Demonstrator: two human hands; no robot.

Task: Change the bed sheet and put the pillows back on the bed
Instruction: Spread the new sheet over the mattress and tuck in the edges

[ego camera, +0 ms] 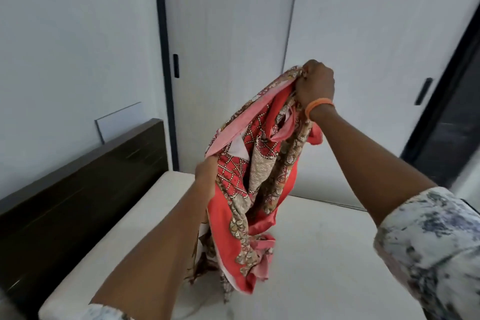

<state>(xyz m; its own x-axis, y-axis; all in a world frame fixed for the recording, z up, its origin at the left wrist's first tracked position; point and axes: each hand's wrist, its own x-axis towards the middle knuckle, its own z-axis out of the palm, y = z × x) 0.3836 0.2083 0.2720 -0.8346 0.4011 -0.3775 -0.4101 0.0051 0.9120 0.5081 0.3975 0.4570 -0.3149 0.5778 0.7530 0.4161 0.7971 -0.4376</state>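
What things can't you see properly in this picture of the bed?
Head view only:
- Pillows: none in view, so where they are is unknown.
- Left hand: its fingers are buried in the red patterned sheet.
- The sheet's full size and pattern: bunched up, folds hide most of it.
- Mattress: near side cut off by the bottom edge and covered by both arms.
- Right hand: seen from the back; its fingertips are tucked into the cloth.

Single head cam, wide-angle, looking forward and down from standing height over the mattress (324, 254); close on raised forearms, wardrobe doors (228, 34) behind. No second view.
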